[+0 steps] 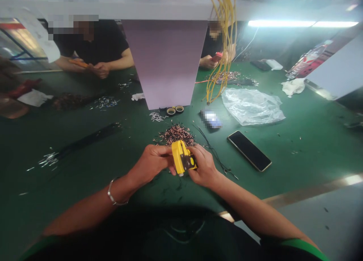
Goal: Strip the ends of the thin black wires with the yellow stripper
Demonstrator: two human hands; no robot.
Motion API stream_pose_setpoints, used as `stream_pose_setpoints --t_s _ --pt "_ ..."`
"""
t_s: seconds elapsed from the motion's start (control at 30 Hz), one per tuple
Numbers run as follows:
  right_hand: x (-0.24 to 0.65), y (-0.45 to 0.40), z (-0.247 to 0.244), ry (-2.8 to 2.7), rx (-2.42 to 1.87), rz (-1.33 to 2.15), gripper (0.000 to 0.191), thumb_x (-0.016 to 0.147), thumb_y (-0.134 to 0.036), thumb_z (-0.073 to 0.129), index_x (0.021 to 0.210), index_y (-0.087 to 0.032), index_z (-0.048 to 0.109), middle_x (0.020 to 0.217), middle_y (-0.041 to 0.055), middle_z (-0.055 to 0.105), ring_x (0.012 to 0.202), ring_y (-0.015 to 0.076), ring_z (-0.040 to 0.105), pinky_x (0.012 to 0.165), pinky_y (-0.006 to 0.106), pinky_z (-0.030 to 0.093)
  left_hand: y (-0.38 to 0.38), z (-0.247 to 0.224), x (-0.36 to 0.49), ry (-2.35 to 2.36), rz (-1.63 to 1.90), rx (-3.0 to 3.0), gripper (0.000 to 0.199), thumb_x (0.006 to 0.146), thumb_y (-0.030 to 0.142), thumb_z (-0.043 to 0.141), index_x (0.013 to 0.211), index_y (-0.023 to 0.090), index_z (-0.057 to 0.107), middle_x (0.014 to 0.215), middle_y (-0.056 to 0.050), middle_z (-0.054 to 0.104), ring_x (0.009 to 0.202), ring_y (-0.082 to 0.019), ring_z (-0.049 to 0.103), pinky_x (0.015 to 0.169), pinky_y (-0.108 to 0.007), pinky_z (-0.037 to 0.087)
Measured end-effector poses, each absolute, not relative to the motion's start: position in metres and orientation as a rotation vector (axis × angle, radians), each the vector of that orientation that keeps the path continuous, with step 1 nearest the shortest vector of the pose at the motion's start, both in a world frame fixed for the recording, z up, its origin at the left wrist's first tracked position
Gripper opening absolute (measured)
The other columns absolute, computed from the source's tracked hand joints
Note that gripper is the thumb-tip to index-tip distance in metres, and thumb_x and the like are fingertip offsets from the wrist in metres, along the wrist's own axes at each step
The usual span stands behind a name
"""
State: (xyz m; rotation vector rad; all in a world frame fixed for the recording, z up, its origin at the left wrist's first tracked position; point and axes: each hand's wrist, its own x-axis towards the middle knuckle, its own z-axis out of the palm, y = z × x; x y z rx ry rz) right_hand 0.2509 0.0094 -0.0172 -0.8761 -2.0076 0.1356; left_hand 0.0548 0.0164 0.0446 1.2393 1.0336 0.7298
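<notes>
A yellow hand tool (179,158) with a dark middle part is held over the green table (306,151), in front of my body. My right hand (203,166) is closed around its right side. On the other side, my left hand (154,162) has its fingers pressed together at the tool's left edge; what they pinch, if anything, is too small to name. Just beyond the tool lies a pile of small copper-coloured and black pieces (178,133). Several thin black wires (211,145) run along the table to the right of the pile.
A black phone (249,150) and a clear plastic bag (252,106) lie to the right. Two tape rolls (175,110) sit by a pale upright panel (168,61). Yellow cables (224,38) hang from above. Across the table, two people hold tools.
</notes>
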Motion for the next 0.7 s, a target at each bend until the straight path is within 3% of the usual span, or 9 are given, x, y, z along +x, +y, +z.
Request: stream_pose_setpoints --t_s 0.4,0.7 --pt "0.2526 0.0087 -0.0209 -2.038 -0.899 0.046 0.04 0.075 -0.015 0.051 0.115 -0.019 0.046 0.085 0.0087 0.062 0.071 0.0248 0.06 0.061 0.039 0.053 0.0169 0.0445 0.0553 1.011 0.734 1.205 0.026 0.07 0.014 0.067 0.091 0.02 0.079 0.07 -0.001 0.073 0.056 -0.011 0.063 0.062 -0.027 0.054" --pt "0.2541 0.0089 -0.0208 -2.06 -0.887 -0.001 0.038 0.075 -0.013 0.049 0.113 -0.016 0.047 0.082 0.0081 0.061 0.069 0.0239 0.059 0.059 0.036 0.052 0.0164 0.05 0.0566 1.02 0.734 1.218 0.009 0.069 0.021 0.071 0.073 0.015 0.077 0.063 -0.002 0.071 0.053 -0.011 0.063 0.057 -0.025 0.053"
